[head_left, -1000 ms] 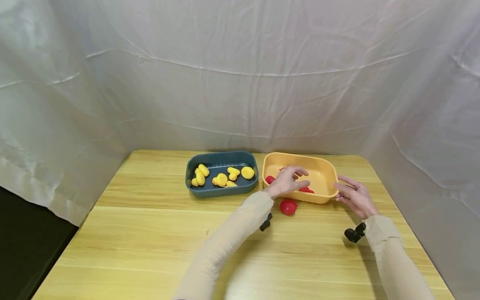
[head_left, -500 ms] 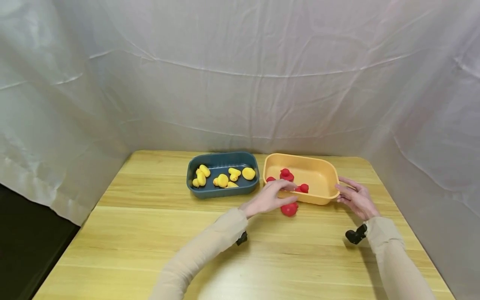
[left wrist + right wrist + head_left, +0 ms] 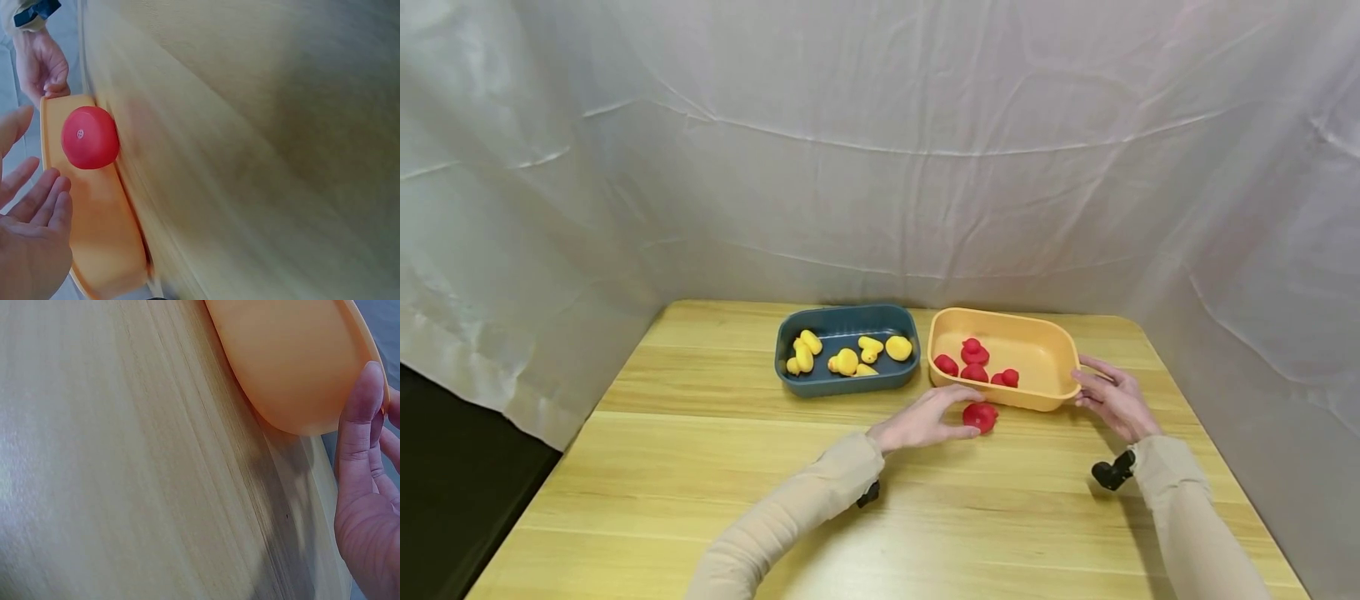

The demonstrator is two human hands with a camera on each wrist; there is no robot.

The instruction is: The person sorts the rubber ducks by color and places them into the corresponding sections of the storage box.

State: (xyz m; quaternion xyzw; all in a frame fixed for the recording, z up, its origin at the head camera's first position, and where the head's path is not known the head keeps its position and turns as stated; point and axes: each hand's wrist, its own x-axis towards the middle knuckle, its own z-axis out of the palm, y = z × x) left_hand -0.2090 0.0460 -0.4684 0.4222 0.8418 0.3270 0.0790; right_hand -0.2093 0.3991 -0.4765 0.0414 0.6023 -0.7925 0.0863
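Note:
My left hand (image 3: 922, 419) reaches with fingers spread around a red rubber duck (image 3: 980, 417) lying on the table, its flat base with a small round mark turned outward. In the left wrist view, the fingers (image 3: 47, 203) are extended, with a gap between them and the duck (image 3: 90, 137). Just behind is an orange bin (image 3: 1037, 400) holding several red rubber ducks (image 3: 974, 352) at its left end. My right hand (image 3: 1116, 400) holds the bin's right end, thumb (image 3: 361, 403) at the rim and the other fingers outside the wall.
A dark blue bin (image 3: 842, 386) with several yellow rubber ducks (image 3: 844, 362) stands left of the orange one. Both sit near the back edge of the wooden table (image 3: 700, 467). A pale curtain (image 3: 880, 167) hangs behind and on both sides.
My left hand has moved from over the orange bin, left and toward me, down to the red duck in front of it. The right hand stays at the bin's end.

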